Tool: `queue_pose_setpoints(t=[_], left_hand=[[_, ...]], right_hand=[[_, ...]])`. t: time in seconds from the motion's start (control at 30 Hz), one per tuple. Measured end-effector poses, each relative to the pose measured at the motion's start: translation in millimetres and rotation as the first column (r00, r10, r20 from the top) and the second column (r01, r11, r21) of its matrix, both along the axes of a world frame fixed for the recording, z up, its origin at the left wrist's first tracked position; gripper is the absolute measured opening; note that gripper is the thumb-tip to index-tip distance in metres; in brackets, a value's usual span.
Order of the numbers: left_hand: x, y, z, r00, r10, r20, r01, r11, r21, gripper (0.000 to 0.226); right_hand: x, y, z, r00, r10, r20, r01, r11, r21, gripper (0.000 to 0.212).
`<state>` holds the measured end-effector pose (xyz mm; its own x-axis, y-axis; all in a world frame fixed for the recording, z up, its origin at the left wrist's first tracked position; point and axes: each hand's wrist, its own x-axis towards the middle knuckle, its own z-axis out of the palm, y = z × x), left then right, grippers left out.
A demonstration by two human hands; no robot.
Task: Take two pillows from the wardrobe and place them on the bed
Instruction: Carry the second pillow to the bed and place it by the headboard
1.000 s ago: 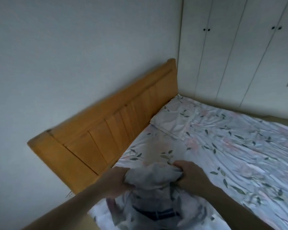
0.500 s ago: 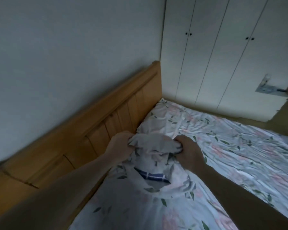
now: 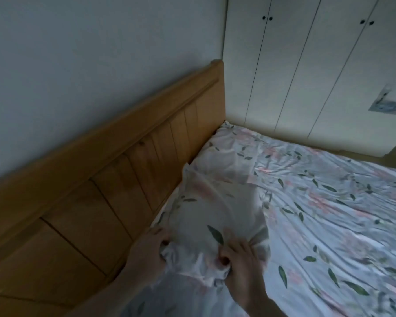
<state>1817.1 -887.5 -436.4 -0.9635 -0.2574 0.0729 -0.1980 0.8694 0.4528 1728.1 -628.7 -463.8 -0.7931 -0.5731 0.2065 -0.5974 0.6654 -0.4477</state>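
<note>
Pillows: two pale leaf-and-flower print pillows; near pillow [image 3: 215,209] and far pillow [image 3: 224,154], along the headboard edge of the bed [image 3: 329,225].
Left hand [image 3: 150,247]: fingers curled, gripping the near pillow's bunched end.
Right hand [image 3: 240,257]: closed on the same bunched fabric.
Headboard: one orange wooden panelled headboard [image 3: 124,170].
Wardrobe: white wardrobe [image 3: 306,65], four doors visible, closed.

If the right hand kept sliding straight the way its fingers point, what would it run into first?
The right hand already grips the near edge of the floral pillow, so it would push into that pillow first. Beyond it lies a second pillow near the wardrobe, though depth is hard to judge.
</note>
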Motion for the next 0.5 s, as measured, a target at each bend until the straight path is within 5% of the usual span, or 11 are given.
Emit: queue_pose_setpoints(t=[0.2, 0.37, 0.43, 0.5], left_hand=[[43.2, 2.5, -162.7, 0.924, 0.010, 0.383, 0.021, 0.997, -0.076, 0.018], [75.7, -13.2, -236.2, 0.879, -0.088, 0.468, 0.041, 0.993, 0.110, 0.024], [83.7, -23.3, -250.9, 0.843, -0.136, 0.520, -0.029, 0.954, 0.298, 0.036], [84.9, -31.9, -258.9, 0.886, -0.013, 0.463, -0.179, 0.912, 0.369, 0.033]], right_hand=[[55.3, -11.9, -175.5, 0.975, 0.098, 0.198, -0.142, 0.964, 0.223, 0.039], [83.6, 4.1, -213.0, 0.939, 0.084, 0.332, -0.171, 0.955, 0.242, 0.023], [86.1, 17.5, -218.8, 0.900, -0.052, 0.433, -0.052, 0.973, 0.226, 0.039], [80.5, 31.4, -220.7, 0.868, -0.247, 0.431, 0.209, 0.968, 0.136, 0.037]])
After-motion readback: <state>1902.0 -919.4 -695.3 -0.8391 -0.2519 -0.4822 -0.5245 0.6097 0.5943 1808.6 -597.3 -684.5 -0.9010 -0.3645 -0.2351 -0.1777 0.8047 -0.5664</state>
